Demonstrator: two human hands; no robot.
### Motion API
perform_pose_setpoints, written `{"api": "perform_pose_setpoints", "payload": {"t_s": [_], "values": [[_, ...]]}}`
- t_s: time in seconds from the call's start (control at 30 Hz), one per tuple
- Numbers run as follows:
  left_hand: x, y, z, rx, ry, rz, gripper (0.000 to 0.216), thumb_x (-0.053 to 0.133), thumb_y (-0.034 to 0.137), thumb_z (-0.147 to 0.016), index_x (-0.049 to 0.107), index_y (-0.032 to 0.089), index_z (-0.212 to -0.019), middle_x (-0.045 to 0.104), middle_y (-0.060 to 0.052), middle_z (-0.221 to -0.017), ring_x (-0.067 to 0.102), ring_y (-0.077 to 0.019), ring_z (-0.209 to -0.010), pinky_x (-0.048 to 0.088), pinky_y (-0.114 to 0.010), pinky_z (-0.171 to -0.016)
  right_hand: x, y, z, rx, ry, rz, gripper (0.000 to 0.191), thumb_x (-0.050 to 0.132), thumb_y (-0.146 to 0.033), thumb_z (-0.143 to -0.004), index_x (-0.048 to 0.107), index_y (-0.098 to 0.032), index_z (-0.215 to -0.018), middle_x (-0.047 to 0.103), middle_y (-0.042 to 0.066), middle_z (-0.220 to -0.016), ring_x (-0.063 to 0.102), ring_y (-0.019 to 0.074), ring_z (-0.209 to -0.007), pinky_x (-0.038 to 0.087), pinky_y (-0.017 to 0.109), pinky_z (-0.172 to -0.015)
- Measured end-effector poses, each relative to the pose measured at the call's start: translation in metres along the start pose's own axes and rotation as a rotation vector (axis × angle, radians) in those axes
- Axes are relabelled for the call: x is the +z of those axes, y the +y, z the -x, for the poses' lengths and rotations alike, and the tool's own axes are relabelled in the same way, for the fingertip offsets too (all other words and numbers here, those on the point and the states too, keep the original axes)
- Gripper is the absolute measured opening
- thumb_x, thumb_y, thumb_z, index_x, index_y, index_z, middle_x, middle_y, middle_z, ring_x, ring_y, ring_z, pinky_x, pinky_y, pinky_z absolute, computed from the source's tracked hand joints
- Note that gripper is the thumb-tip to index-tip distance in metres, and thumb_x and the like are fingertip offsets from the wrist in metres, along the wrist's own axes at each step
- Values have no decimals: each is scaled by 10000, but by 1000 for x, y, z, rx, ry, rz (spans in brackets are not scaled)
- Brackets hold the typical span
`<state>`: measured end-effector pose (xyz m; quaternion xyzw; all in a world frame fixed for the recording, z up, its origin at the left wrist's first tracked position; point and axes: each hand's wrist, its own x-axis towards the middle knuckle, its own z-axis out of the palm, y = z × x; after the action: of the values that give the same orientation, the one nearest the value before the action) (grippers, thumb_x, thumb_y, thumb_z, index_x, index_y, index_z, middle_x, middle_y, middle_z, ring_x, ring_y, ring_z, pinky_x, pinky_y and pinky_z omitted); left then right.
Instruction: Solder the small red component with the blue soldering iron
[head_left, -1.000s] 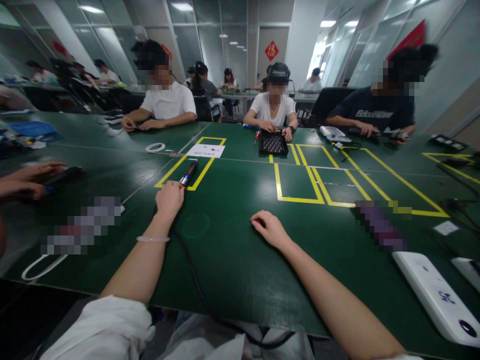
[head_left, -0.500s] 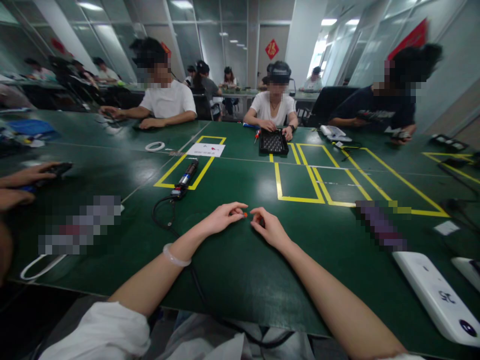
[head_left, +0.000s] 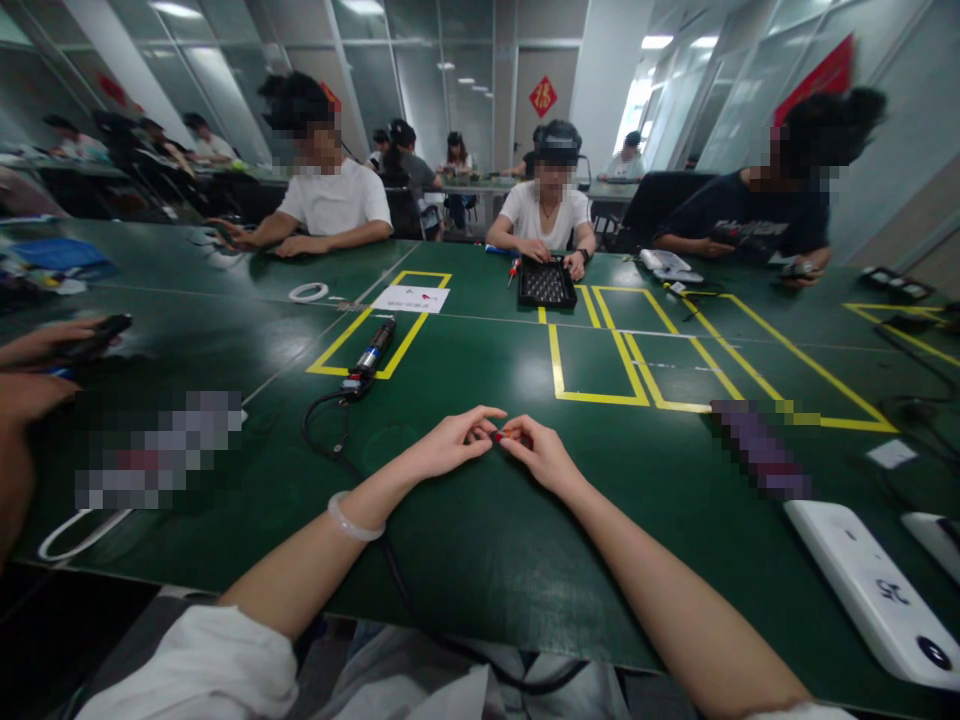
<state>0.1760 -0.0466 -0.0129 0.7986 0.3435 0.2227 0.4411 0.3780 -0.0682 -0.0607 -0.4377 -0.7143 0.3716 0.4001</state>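
Observation:
Both hands meet just above the green table, fingertips almost touching. Between them is a small red and dark piece, too small to name. My left hand pinches it from the left with thumb and fingers. My right hand closes on it from the right, with a bit of orange showing at its fingertips. The curled fingers hide most of the piece. A pale bangle circles my left wrist.
A dark cylindrical tool with a black cable lies ahead on the left. Yellow tape outlines mark the table. A white power bank sits at right. Across the table, a person handles a black tray. Other people sit left and right.
My hands have come together; my right fingertips now reach the small piece at my left fingertips. The co-worker's hand at far left has shifted slightly.

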Motion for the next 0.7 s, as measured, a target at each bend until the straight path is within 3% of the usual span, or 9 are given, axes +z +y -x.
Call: {"api": "perform_pose_setpoints", "payload": {"t_s": [0.1, 0.27, 0.4, 0.47, 0.63, 0.7], "values": [[3, 6, 1, 66, 42, -120, 391, 574, 279, -842, 511, 219, -1223, 658, -38, -989, 617, -157, -902, 460, -271, -804, -2, 1, -1, 41, -4, -73, 225, 511, -379, -918, 592, -170, -906, 655, 10, -739, 594, 140, -681, 440, 248, -666], [6, 9, 2, 80, 77, -212, 191, 505, 338, -899, 565, 214, -1031, 666, -23, -913, 630, -155, -865, 462, -266, -794, -3, 1, -2, 20, -40, -9, 366, 414, -399, -963, 594, -171, -740, 656, 15, -689, 589, 138, -679, 439, 262, -723], [6, 6, 2, 55, 102, -191, 188, 504, 341, -902, 569, 207, -1017, 673, -21, -919, 637, -155, -860, 466, -260, -782, 0, 1, -1, 36, -14, -132, 242, 490, -416, -922, 554, -183, -940, 625, -8, -705, 567, 130, -649, 433, 244, -650], [6, 5, 2, 43, 104, -181, 193, 506, 344, -899, 572, 204, -1015, 674, -21, -926, 638, -155, -863, 468, -257, -776, 2, 1, 0, 28, 1, -174, 268, 586, -400, -864, 521, -190, -1017, 611, -16, -741, 541, 119, -624, 411, 229, -602], [-5, 5, 0, 26, 65, -250, 294, 442, 424, -925, 586, 198, -1047, 679, -26, -936, 635, -161, -865, 473, -267, -781, 0, -1, 1, 21, 11, -143, 209, 585, -361, -860, 554, -177, -955, 611, 8, -800, 543, 122, -676, 392, 228, -602], [-22, -3, 0, -2, 146, -378, 361, 410, 462, -930, 580, 201, -1112, 665, -46, -1030, 619, -185, -944, 470, -303, -840, -1, -1, 1, 25, 18, -136, 206, 581, -356, -862, 556, -176, -959, 607, 7, -800, 542, 123, -685, 396, 231, -614]]}}
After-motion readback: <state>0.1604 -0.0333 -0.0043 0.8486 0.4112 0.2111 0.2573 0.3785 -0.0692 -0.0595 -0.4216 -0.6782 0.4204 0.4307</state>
